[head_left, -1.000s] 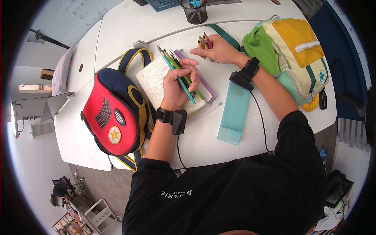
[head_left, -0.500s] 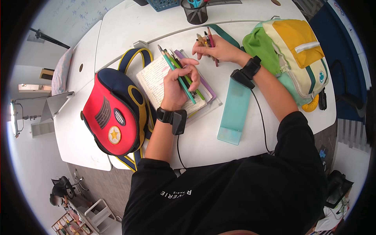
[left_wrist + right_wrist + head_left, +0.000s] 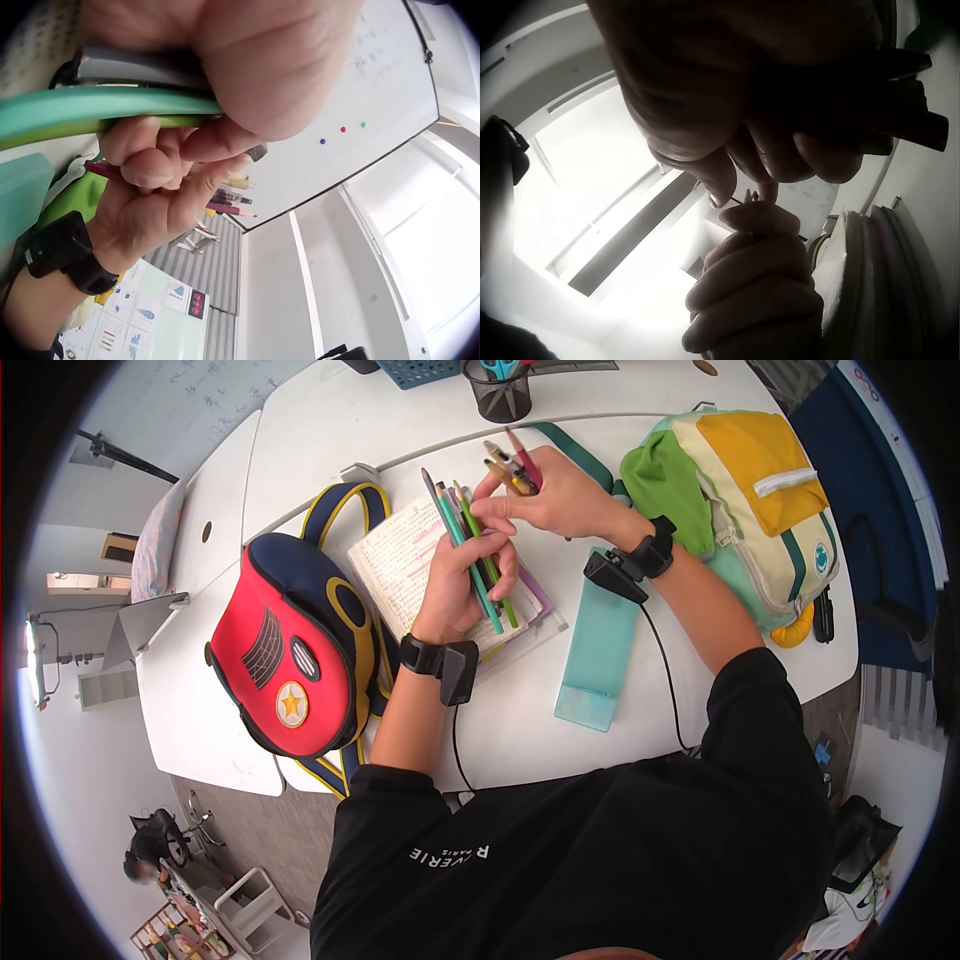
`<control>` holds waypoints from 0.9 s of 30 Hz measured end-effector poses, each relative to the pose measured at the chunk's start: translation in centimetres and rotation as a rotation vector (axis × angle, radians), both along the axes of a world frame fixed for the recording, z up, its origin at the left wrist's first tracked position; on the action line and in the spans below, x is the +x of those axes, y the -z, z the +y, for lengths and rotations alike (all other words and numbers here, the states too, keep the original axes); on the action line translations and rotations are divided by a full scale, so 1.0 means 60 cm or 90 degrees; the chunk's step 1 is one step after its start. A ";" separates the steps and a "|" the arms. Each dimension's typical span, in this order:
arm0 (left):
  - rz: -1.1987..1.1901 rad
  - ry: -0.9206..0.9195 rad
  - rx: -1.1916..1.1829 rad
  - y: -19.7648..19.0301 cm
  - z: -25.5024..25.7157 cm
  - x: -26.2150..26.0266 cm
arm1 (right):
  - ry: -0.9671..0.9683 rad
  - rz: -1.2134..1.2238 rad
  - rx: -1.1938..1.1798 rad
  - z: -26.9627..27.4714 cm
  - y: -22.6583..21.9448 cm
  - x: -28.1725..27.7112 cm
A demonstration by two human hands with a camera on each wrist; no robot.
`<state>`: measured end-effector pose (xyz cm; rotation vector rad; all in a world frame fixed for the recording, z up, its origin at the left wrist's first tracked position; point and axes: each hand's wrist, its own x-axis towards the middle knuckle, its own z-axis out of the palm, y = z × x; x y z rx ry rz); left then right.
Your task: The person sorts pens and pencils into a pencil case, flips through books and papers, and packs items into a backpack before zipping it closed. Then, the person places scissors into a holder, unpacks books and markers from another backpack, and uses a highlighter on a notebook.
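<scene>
My left hand (image 3: 458,595) grips a bundle of pens and pencils over the notebook (image 3: 392,565); a teal pencil (image 3: 453,520) and a green pencil (image 3: 467,510) stand out in it. The right hand (image 3: 568,495) holds another bunch, with a dark red pencil (image 3: 524,457) and several tan and dark ones, their ends pointing up and away. Its thumb and index finger reach to the left hand's bundle, fingertips right at the green pencil. In the left wrist view, the right hand's fingers (image 3: 147,169) overlap that bundle from behind. The right wrist view is dark.
A translucent teal pencil case (image 3: 600,650) lies below the right wrist. The red and navy backpack (image 3: 295,650) stands left, the green, cream and yellow backpack (image 3: 745,510) right. A mesh pen cup (image 3: 500,400) is at the back. Cables trail from both wrist cameras.
My right hand has moved left and slightly down, bringing its pencils to the left hand's bundle. The left hand's fingers have drawn closer round its bundle, which has tilted more upright.
</scene>
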<state>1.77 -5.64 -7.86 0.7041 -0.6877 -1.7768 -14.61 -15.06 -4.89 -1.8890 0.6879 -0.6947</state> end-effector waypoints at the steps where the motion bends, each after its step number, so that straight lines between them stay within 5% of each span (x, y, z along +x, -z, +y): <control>1: -0.040 -0.023 -0.009 -0.007 0.002 -0.004 | -0.012 -0.006 -0.029 0.003 -0.002 0.001; 14: -0.087 0.006 0.005 0.006 0.002 -0.001 | -0.013 0.047 0.147 -0.003 0.013 0.000; 27: -0.065 0.027 -0.009 0.014 -0.003 0.006 | 0.007 0.015 0.075 0.003 0.018 0.008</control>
